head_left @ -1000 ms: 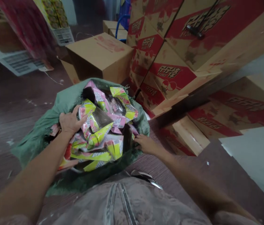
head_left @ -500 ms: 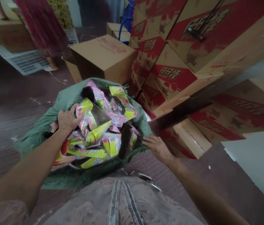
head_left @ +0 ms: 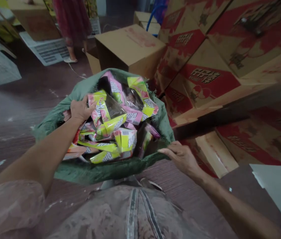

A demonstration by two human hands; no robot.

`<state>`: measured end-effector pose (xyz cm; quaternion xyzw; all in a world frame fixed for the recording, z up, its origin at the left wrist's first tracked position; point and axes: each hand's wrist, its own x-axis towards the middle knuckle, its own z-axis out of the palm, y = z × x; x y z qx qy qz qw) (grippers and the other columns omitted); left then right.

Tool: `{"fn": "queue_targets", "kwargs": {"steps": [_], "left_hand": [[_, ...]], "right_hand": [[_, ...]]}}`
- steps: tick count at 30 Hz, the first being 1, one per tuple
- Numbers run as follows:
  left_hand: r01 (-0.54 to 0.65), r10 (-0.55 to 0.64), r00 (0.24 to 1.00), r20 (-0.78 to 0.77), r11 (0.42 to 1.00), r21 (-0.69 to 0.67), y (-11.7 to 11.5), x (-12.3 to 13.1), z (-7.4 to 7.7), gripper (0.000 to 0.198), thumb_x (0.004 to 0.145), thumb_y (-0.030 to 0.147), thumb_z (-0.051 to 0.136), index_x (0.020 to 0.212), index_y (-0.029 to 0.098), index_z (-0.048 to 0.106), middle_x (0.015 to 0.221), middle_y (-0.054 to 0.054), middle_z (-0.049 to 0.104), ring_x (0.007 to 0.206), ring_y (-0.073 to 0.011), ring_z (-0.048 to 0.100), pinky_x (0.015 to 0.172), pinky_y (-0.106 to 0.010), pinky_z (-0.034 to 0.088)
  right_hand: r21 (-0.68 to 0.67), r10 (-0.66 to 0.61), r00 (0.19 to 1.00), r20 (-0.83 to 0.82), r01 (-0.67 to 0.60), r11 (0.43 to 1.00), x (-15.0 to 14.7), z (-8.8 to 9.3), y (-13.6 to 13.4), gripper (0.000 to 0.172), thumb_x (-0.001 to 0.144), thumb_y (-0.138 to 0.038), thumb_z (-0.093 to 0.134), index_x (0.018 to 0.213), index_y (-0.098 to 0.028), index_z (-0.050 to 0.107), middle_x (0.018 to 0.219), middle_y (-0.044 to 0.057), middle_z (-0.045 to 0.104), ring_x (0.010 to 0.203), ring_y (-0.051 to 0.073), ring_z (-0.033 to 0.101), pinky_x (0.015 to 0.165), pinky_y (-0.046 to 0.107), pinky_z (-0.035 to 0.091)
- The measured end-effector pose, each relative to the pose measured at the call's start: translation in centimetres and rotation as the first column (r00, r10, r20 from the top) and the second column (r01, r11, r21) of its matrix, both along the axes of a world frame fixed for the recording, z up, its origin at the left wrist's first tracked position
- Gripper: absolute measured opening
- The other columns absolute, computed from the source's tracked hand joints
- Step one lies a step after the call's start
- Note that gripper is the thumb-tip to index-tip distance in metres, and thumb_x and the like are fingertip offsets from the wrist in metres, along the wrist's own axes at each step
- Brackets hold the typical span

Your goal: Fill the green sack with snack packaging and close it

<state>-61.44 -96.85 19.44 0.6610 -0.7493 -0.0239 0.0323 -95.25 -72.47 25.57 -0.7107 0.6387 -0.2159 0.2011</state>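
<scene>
A green woven sack point(head_left: 80, 174) stands with its mouth spread wide in front of my body. Inside it lie many yellow-green and pink packets point(head_left: 125, 139) with clear windows, heaped loosely. My left hand point(head_left: 80, 110) reaches over the sack's left side, its thumb and fingers closed at the edge of a yellow and pink packet point(head_left: 98, 108); part of the fingers is hidden. At the right of the mouth, my right hand point(head_left: 180, 156) pinches the sack's rim between thumb and fingers.
An open carton point(head_left: 130, 46) stands just beyond the sack. Stacked red-and-brown cartons point(head_left: 205, 76) rise on the right, with a white panel point(head_left: 275, 189) below. A person in a red skirt point(head_left: 72, 20) stands far left beside a white crate point(head_left: 48, 51). Scraps lie on the floor.
My right hand has closed on the sack's rim and draws it outward to the right. The left hand stays at the same packet. The whole view has shifted slightly.
</scene>
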Motion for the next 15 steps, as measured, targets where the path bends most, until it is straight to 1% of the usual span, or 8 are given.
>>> {"fn": "queue_targets", "kwargs": {"steps": [2, 3, 5, 6, 8, 11, 13, 15], "left_hand": [[-0.072, 0.072, 0.997, -0.034, 0.997, 0.018, -0.6, 1.7, 1.1, 0.072, 0.090, 0.056, 0.017, 0.129, 0.007, 0.052, 0.092, -0.012, 0.065, 0.088, -0.0269, 0.059, 0.074, -0.035, 0.032], [-0.105, 0.106, 0.993, -0.044, 0.994, 0.023, -0.8, 2.8, 1.6, 0.073, 0.090, 0.057, 0.017, 0.128, 0.007, 0.053, 0.091, -0.012, 0.064, 0.087, -0.0269, 0.058, 0.071, -0.034, 0.031], [-0.151, 0.152, 0.987, -0.049, 0.988, 0.013, -0.7, 4.7, 1.9, 0.068, 0.091, 0.057, 0.022, 0.126, 0.008, 0.055, 0.087, -0.010, 0.062, 0.084, -0.0263, 0.057, 0.069, -0.033, 0.030], [-0.162, 0.163, 0.986, -0.044, 0.987, 0.015, -0.3, 5.4, 1.8, 0.065, 0.091, 0.055, 0.024, 0.125, 0.009, 0.055, 0.084, -0.010, 0.062, 0.083, -0.0258, 0.057, 0.069, -0.033, 0.030], [-0.160, 0.160, 0.986, -0.038, 0.987, 0.015, 1.0, 5.5, 1.0, 0.061, 0.091, 0.052, 0.027, 0.125, 0.010, 0.056, 0.081, -0.010, 0.062, 0.082, -0.0260, 0.056, 0.070, -0.033, 0.031], [-0.190, 0.190, 0.980, -0.065, 0.982, 0.006, 3.0, 3.5, 0.0, 0.062, 0.087, 0.054, 0.034, 0.123, 0.009, 0.057, 0.078, -0.012, 0.064, 0.081, -0.0288, 0.057, 0.071, -0.034, 0.035], [-0.244, 0.240, 0.961, -0.138, 0.970, -0.013, 3.8, 2.1, 0.2, 0.062, 0.082, 0.057, 0.040, 0.117, 0.011, 0.061, 0.076, -0.013, 0.065, 0.082, -0.0309, 0.059, 0.072, -0.036, 0.038], [-0.303, 0.287, 0.923, -0.258, 0.953, -0.025, 3.9, 1.6, 1.7, 0.058, 0.078, 0.056, 0.043, 0.106, 0.012, 0.067, 0.077, -0.013, 0.065, 0.082, -0.0321, 0.060, 0.071, -0.038, 0.041]], "right_hand": [[-0.104, 0.047, 0.996, 0.078, -0.038, 0.994, 1.6, 4.5, -1.1, 0.060, 0.089, -0.061, 0.045, 0.045, -0.020, 0.045, 0.045, -0.003, 0.036, 0.049, 0.010, 0.035, 0.055, 0.026, 0.035], [-0.144, 0.116, 0.988, 0.103, -0.101, 0.984, 2.6, 6.1, -1.7, 0.061, 0.089, -0.061, 0.046, 0.044, -0.019, 0.042, 0.044, -0.004, 0.033, 0.046, 0.009, 0.031, 0.057, 0.027, 0.036], [-0.197, 0.210, 0.969, 0.129, -0.183, 0.963, 4.4, 7.6, -2.7, 0.063, 0.089, -0.060, 0.046, 0.043, -0.019, 0.040, 0.043, -0.005, 0.032, 0.044, 0.007, 0.028, 0.061, 0.028, 0.037], [-0.223, 0.207, 0.966, 0.158, -0.170, 0.960, 5.3, 7.4, -3.2, 0.064, 0.090, -0.060, 0.045, 0.042, -0.018, 0.039, 0.043, -0.005, 0.030, 0.044, 0.007, 0.027, 0.060, 0.028, 0.037], [-0.233, 0.106, 0.958, 0.268, -0.042, 0.972, 7.2, 5.9, -4.3, 0.065, 0.091, -0.058, 0.045, 0.041, -0.018, 0.034, 0.043, -0.005, 0.026, 0.043, 0.007, 0.026, 0.053, 0.026, 0.033], [-0.139, -0.065, 0.886, 0.459, 0.144, 0.980, 10.4, 3.0, -6.0, 0.063, 0.089, -0.055, 0.049, 0.043, -0.018, 0.028, 0.046, -0.005, 0.022, 0.043, 0.006, 0.023, 0.042, 0.023, 0.022], [-0.111, -0.084, 0.849, 0.521, 0.166, 0.980, 12.6, 2.0, -7.1, 0.061, 0.088, -0.055, 0.050, 0.044, -0.018, 0.029, 0.046, -0.005, 0.023, 0.043, 0.005, 0.023, 0.040, 0.022, 0.020], [-0.170, -0.052, 0.835, 0.547, 0.171, 0.970, 14.2, 2.0, -8.2, 0.061, 0.088, -0.054, 0.049, 0.044, -0.018, 0.028, 0.046, -0.005, 0.023, 0.043, 0.005, 0.023, 0.041, 0.021, 0.021]]}}
